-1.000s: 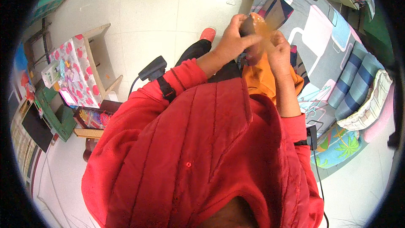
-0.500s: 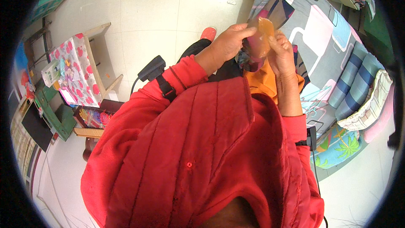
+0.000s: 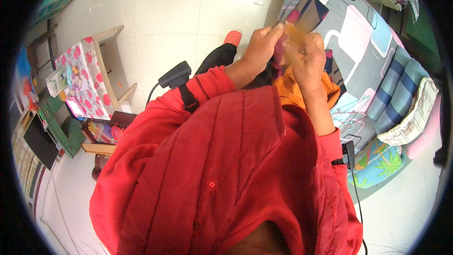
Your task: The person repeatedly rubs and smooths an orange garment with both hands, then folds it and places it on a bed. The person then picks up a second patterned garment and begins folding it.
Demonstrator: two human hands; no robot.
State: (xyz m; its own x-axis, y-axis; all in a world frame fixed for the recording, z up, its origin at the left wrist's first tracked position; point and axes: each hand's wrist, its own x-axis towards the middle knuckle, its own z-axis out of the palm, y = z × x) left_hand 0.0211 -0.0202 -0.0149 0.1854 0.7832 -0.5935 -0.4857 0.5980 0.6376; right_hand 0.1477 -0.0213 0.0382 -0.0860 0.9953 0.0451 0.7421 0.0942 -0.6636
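My left hand [image 3: 259,53] is closed, its thumb and fingers pinching the left edge of a thin, amber-orange piece [image 3: 297,32]. My right hand [image 3: 309,61] is closed at the right side of the same piece, its fingers curled and partly smeared by motion. The piece is blurred, so I cannot make out its exact kind. Just beyond both hands lies a dark grey and magenta fabric item [image 3: 311,12] on the bed's edge. Below my right hand, an orange cloth [image 3: 289,93] hangs in folds near my lap.
To the right, a grey patterned bed [image 3: 354,38] carries rolled blue striped bedding [image 3: 401,94] and light blue hangers [image 3: 349,113]. On the left stands a small table [image 3: 94,80] with an apple-print cover. Behind my left arm is a box of coloured yarn [image 3: 106,132].
My right hand has turned over and moved slightly down, its fingers now curled in. The amber-orange piece is less spread out and more blurred. My left hand has shifted slightly.
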